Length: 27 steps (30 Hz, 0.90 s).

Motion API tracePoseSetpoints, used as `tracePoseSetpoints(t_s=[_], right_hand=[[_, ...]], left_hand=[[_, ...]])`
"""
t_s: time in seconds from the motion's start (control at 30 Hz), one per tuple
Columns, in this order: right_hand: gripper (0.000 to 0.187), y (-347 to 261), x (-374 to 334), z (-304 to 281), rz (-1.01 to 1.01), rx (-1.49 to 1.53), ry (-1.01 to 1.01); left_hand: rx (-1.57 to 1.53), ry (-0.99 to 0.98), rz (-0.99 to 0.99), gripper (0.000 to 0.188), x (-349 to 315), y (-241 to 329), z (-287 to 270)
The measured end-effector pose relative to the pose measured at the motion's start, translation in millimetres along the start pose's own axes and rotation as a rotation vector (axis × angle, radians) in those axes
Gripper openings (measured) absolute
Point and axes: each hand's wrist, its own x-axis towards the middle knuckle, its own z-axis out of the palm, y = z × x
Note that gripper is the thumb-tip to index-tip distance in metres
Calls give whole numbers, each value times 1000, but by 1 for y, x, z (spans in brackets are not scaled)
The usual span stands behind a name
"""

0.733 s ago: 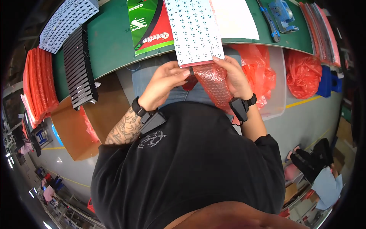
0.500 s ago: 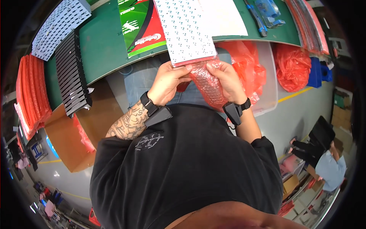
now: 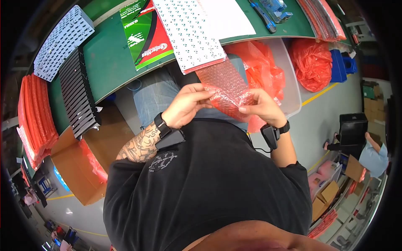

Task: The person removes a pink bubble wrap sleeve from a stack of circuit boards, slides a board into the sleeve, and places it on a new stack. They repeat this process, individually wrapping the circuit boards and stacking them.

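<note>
My left hand (image 3: 186, 105) pinches the left side of a red bubble-wrap sleeve (image 3: 224, 81), near its lower end. On the other side my right hand (image 3: 266, 108) grips the same film between thumb and fingers. The sleeve stretches from the table edge toward my body and is crumpled between the hands. Its upper end runs beneath a flat white piece (image 3: 190, 37) with small dark printed marks, which juts over the table's front edge. Whether the sleeve encloses that piece is unclear. A green and red printed card (image 3: 153, 46) lies just left of it.
On the green table (image 3: 109, 50) are a white sheet (image 3: 232, 19), a blue-handled cutter (image 3: 264, 16), a slotted black rack (image 3: 79, 90) and red bubble-wrap stacks (image 3: 35, 117). Below stand a cardboard box (image 3: 77, 167) and a clear bin (image 3: 293, 79) with red film. Another person (image 3: 370, 154) works at far right.
Both hands have moved down from the table edge toward my body, drawing the sleeve's lower end along. My right hand has shifted rightward, and more film shows below the white piece.
</note>
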Motion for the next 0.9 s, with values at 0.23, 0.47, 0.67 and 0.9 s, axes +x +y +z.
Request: tracePoseSetpoints(t_s=[0.23, 0.47, 0.67, 0.9], right_hand=[[27, -50, -48, -5, -64, -307, -145], [34, -98, -16, 1, -360, 102, -133], [28, -120, 29, -3, -468, 343, -184], [30, -137, 55, 5, -406, 512, -235]], left_hand=[[3, -113, 37, 30, -23, 21, 44], [-67, -267, 287, 27, -22, 71, 70], [914, 154, 239, 40, -11, 152, 38], [1631, 599, 729, 59, 122, 284, -82]])
